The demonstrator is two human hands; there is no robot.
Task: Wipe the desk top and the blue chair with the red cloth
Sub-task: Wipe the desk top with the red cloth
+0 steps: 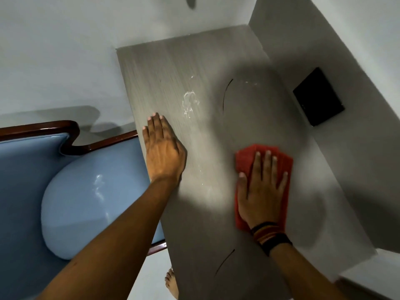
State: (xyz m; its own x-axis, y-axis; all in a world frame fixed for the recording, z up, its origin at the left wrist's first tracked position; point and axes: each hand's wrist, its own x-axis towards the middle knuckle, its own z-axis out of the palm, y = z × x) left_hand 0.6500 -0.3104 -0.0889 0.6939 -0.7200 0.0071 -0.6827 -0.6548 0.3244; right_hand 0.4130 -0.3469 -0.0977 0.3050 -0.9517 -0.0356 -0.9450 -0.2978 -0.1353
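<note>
A grey wood-grain desk top runs from the middle to the bottom right. The red cloth lies flat on its right half, and my right hand presses on it with fingers spread. My left hand rests flat near the desk's left edge, fingers together, holding nothing. Whitish smears mark the surface just beyond my left hand. The blue chair, with a dark wooden frame and a padded seat, stands at the left, partly tucked under the desk's left edge.
A black square wall plate sits on the grey wall to the right of the desk. White walls close off the far side. My bare foot shows on the floor under the desk's near-left edge. Thin dark curved marks cross the surface.
</note>
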